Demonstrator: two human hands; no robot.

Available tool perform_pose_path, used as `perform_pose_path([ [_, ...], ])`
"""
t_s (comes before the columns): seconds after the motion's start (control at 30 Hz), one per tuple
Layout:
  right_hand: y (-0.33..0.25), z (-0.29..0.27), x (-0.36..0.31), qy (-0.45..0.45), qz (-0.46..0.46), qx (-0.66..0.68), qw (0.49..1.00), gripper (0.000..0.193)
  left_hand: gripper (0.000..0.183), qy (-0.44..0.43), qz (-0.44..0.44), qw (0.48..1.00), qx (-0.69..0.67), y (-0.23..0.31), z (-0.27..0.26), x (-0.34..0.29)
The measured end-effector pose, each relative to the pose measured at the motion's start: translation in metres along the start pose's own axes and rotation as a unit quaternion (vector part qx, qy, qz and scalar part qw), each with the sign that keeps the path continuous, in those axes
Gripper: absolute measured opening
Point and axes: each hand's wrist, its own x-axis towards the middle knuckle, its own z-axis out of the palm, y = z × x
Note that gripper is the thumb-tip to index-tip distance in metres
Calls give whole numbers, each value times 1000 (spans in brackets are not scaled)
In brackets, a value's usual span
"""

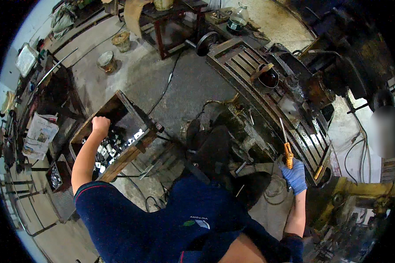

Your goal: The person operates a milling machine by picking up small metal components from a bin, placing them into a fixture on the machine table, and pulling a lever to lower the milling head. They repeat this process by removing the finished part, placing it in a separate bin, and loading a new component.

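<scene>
My left hand (pixel 101 124) is bare, its fingers curled closed at the far-left wall of a wooden crate (pixel 126 162). Whether it grips that wall or a small piece is hidden. Inside the crate lie many small metal pieces (pixel 104 154), pale and dark, heaped at the near side. In a blue glove, my right hand (pixel 294 175) is closed around the orange handle of a screwdriver (pixel 288 152). The screwdriver's thin shaft points away from me, over the slotted metal bed of a machine (pixel 254 94).
Another tool with a yellow handle (pixel 319 172) lies at the bed's near end. A dark cup (pixel 268 79) sits on the machine. Two buckets, one a grey bucket (pixel 106 62), stand on the floor beyond the crate. A cable (pixel 169 79) crosses the floor. Newspaper (pixel 40 136) hangs at left.
</scene>
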Motion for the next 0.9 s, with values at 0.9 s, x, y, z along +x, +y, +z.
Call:
perform_pose_path([
  [0.9,-48,14,-25,-176,-9,-161,971,65,7,-141,320,408,-843,302,-308,-5],
])
